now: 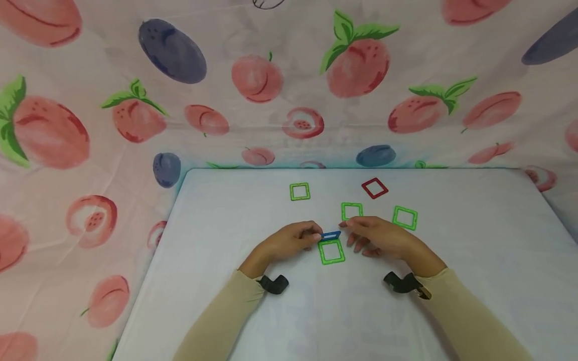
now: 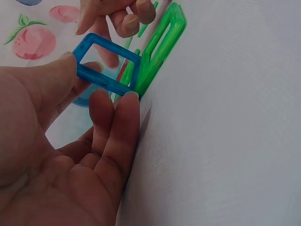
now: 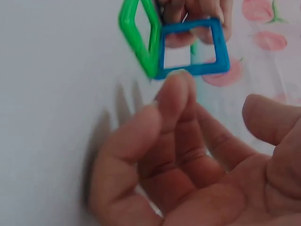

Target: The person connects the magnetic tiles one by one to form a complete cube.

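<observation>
My left hand pinches one side of a blue open square tile, thumb on one edge and fingertips below. The blue tile stands up along the far edge of a green square tile that lies on the table; in both wrist views their edges meet. My right hand hovers just right of the blue tile, its fingers loosely bent and holding nothing. In the right wrist view a fingertip overlaps the blue tile's near edge; whether it touches I cannot tell.
Behind the hands lie more flat square tiles: a green one at the back, a red one, a green one partly covered by my right hand, and another green one to the right. A fruit-patterned cloth hangs beyond the white table.
</observation>
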Motion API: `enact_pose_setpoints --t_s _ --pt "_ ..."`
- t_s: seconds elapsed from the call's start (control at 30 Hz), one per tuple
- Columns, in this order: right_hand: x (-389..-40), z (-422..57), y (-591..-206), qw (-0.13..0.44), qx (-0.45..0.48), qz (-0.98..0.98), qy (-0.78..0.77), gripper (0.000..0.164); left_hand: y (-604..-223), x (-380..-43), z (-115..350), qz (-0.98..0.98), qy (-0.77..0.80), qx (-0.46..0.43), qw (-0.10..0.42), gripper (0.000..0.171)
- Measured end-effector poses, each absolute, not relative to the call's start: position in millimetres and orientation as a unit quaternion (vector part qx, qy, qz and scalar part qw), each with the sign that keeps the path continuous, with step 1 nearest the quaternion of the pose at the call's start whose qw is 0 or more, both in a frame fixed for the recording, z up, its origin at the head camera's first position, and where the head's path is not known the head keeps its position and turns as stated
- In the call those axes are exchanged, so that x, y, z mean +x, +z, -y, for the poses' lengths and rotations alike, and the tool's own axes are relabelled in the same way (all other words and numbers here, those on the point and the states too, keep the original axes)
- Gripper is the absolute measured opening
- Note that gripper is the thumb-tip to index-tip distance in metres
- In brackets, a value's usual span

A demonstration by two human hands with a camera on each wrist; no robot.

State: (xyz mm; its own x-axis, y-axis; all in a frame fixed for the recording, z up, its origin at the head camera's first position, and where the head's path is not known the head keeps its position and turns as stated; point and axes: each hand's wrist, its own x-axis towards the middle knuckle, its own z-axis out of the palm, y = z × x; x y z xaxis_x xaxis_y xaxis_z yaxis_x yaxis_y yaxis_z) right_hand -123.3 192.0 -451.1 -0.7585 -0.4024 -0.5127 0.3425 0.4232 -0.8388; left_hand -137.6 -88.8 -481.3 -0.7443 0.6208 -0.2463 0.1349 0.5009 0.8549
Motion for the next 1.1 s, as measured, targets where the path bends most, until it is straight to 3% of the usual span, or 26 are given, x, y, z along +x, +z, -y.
enact_pose_setpoints --t_s 0.3,0.47,0.67,1.1 --pt "-146 -202 -453 0.21 -0.077 -0.894 -0.388 0.042 -482 -138 91 -0.816 0.445 0.24 0.28 0.021" --pt "-162 -203 -455 0.162 -0.086 -0.929 -0.321 0.048 -481 -139 91 -0.815 0.444 0.247 0.279 0.021" --pt "-172 -201 -461 0.159 -0.097 -0.941 -0.283 0.062 -482 -139 92 -0.81 0.446 0.256 0.281 0.018" --pt "-171 -193 -456 0.157 -0.056 -0.961 -0.22 0.064 -482 -138 91 -0.811 0.445 0.262 0.275 0.016"
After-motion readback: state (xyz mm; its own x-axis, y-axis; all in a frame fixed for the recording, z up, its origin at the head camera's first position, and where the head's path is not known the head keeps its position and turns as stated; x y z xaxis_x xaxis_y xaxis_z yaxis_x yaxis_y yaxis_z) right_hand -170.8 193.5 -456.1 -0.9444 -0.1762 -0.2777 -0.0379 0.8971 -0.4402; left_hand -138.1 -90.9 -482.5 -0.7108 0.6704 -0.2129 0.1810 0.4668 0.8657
